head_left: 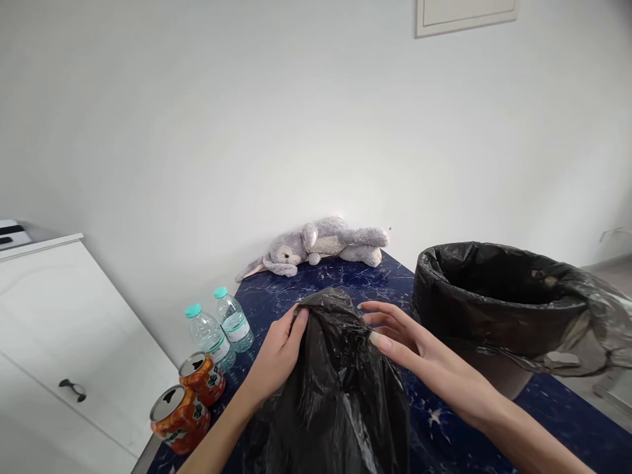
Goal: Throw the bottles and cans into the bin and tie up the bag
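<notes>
A black plastic garbage bag (340, 408) hangs in front of me, its top gathered and crumpled. My left hand (279, 349) pinches the upper left edge of the bag between thumb and fingers. On the other side, my right hand (415, 349) is open, with thumb and fingers apart and the fingertips at the bag's upper right edge. Whether those fingertips grip any of the plastic is hard to make out. The lower part of the bag runs out of view at the bottom.
To the right stands a trash can (494, 329) lined with black plastic. Two water bottles (237, 322) and two orange drink cans (182, 421) are on the left of the blue marbled table (390, 276). A grey plush rabbit (326, 243) lies against the wall. A white cabinet (74, 329) is far left.
</notes>
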`<move>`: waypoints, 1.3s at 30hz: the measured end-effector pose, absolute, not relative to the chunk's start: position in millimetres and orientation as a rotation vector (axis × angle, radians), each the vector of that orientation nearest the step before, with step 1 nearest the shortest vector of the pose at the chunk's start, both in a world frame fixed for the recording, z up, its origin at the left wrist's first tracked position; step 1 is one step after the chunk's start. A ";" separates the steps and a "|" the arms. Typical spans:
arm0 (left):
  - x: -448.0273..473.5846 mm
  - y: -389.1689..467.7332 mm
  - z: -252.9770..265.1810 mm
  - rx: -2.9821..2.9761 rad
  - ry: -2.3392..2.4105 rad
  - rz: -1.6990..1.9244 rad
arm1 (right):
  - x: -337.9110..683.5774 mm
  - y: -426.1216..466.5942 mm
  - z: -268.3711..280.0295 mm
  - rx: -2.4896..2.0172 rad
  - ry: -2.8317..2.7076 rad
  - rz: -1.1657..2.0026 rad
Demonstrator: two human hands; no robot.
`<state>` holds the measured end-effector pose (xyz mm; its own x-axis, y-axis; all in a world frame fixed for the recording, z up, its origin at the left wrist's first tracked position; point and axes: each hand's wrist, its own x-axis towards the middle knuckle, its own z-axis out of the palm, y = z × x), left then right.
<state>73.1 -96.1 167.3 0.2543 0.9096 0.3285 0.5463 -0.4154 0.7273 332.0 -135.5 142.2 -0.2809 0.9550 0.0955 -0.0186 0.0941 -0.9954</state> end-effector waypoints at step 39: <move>80.2 -173.0 85.1 2.604 1.290 0.436 | 296.6 -32.0 45.1 -1.281 -1.286 0.952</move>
